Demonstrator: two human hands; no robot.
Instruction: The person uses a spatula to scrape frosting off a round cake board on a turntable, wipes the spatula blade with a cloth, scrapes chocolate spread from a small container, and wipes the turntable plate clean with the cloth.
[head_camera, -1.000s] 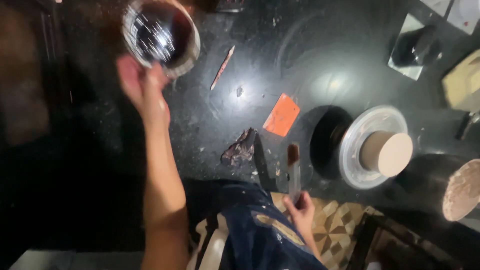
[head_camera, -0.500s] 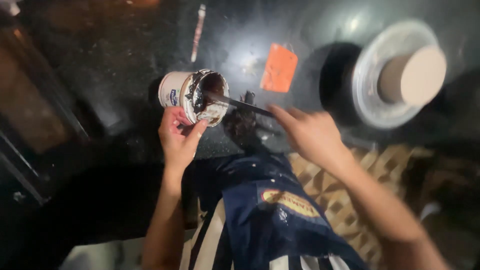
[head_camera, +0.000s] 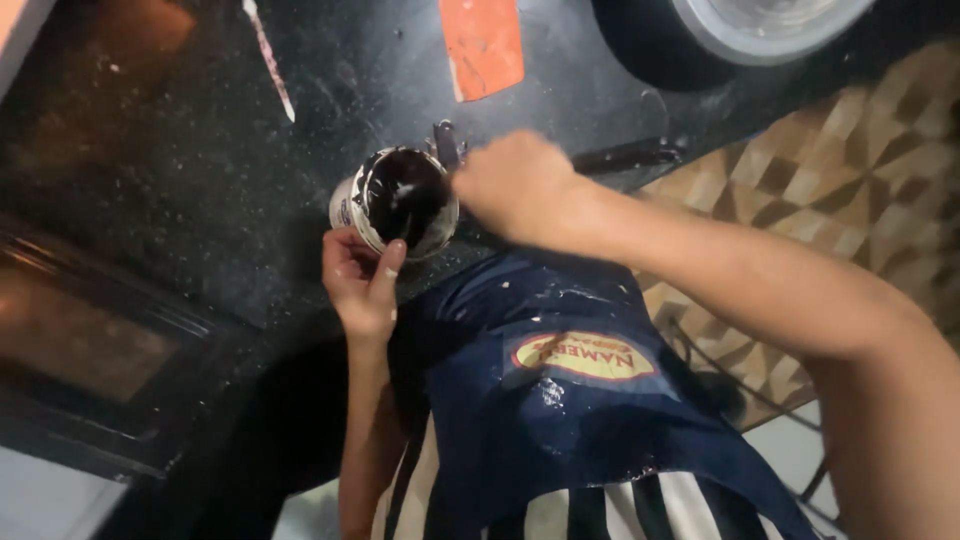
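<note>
A black speckled stone countertop (head_camera: 180, 180) fills the upper left of the view, its near edge running against the person's dark blue apron (head_camera: 560, 400). At the far right edge of the countertop sits a large round grey-rimmed container (head_camera: 740, 30), only partly in frame. An orange rectangular card (head_camera: 483, 42) lies flat on the countertop toward its far edge, and a thin pale-smeared stick (head_camera: 268, 58) lies further left, well apart from the hands.

The right hand (head_camera: 515, 185) is closed into a fist over the countertop's near edge, clamped on a dark-handled tool (head_camera: 447, 148) whose end shows just beside the cup's rim; what the tool is cannot be told. The left hand (head_camera: 362, 278) grips a small white cylindrical cup (head_camera: 397, 200) with a dark glossy coating inside, fingers wrapped under it and the thumb laid up against its rim. The cup is held tilted, mouth toward the camera, just over the near edge of the countertop, between the two hands. A dark flat tool (head_camera: 625, 156) lies on the countertop just behind the right wrist.

Half a second ago the right hand sat farther right, holding the tool's handle out long across the cup; it has since closed in on the cup, and the view has drawn nearer.
</note>
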